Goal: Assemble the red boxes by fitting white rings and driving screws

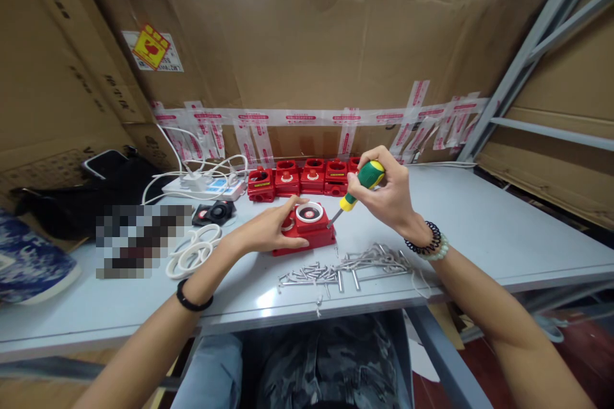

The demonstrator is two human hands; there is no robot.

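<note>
1 screwdriver (369, 174) in closed right fingers (380, 155); left fingers (283, 212) holding red housing (314, 234)

— What lies on the pale grey bench (503, 230)?

— Mid-bench, a red plastic housing with a white ring on top (315, 231). Just in front of it, a loose heap of silver metal screws (345, 266) near the front edge.

— And further back?

— A row of red plastic housings (307, 177) against the brown cardboard wall (336, 45), with a white power strip (206, 188) to their left. Coiled white rings (194, 252) and a black round part (217, 211) lie nearer.
</note>
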